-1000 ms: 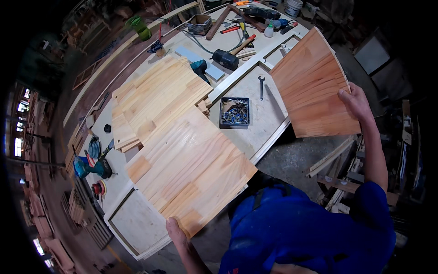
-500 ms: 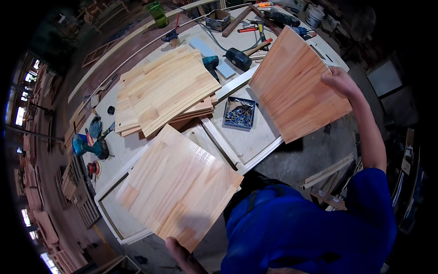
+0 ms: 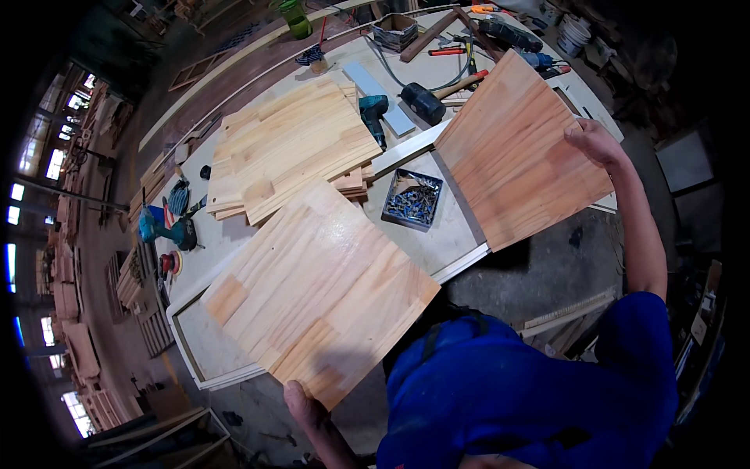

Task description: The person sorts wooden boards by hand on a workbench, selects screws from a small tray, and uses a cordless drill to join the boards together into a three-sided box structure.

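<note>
Left hand [image 3: 306, 402] is closed on the near corner of a pale wood panel [image 3: 320, 293], fingers wrapped under its edge at the bottom of the view. That panel lies tilted over the near edge of the bench [image 3: 437, 238], with its far corner close to the stack of similar panels [image 3: 289, 148].

Right hand [image 3: 595, 141] grips the far right edge of a second, redder wood panel [image 3: 519, 152], fingers curled over the edge, arm stretched out in a blue sleeve. This panel is held angled above the bench's right end, and its lower corner hangs out past the bench edge over the floor.

Between the two panels sits a small square tray of screws [image 3: 412, 199], flat on the bench and touching neither panel, as far as can be told. A long pale strip [image 3: 406, 148] runs just behind the tray.

Behind the stack: a teal cordless drill [image 3: 375, 113] lying on its side, a dark power tool [image 3: 422, 102] with a cable, and a flat grey bar [image 3: 379, 98]. Further back are red-handled hand tools [image 3: 449, 52] and a small open box [image 3: 394, 31]. A green bottle [image 3: 297, 17] stands at the far edge.

On the left end of the bench lie another teal power tool [image 3: 160, 230] and a small red disc-shaped item [image 3: 168, 263].
</note>
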{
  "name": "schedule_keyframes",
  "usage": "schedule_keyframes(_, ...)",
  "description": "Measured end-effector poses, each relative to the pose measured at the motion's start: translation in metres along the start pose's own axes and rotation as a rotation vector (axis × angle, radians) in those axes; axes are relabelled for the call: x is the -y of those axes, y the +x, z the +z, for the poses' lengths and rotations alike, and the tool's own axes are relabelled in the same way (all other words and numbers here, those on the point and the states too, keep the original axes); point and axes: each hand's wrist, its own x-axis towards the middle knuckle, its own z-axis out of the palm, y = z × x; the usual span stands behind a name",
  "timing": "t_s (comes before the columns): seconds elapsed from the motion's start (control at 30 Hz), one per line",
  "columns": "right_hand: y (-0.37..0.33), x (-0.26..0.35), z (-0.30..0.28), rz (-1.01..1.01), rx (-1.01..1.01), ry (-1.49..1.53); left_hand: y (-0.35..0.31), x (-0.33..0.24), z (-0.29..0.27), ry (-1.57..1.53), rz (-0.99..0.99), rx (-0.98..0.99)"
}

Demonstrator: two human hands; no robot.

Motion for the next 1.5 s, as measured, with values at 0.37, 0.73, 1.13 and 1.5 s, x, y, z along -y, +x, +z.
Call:
schedule_keyframes(0.37,0.048,-0.128,-0.034,-0.113,0.156,0.173,-0.02,-0.019,0.049,0.016,0.026,-0.161)
schedule_keyframes(0.73,0.095,-0.22,-0.005,0.087,-0.023,0.049,-0.024,-0.001,0.027,0.089,0.004,-0.191)
schedule_keyframes(1.13,0.108,-0.264,0.017,0.083,-0.22,-0.494,-0.015,-0.006,0.053,0.054,-0.042,-0.158)
schedule_keyframes(1.5,0.045,-0.116,0.143,-0.202,0.002,0.036,0.013,-0.003,0.054,0.105,-0.034,0.002)
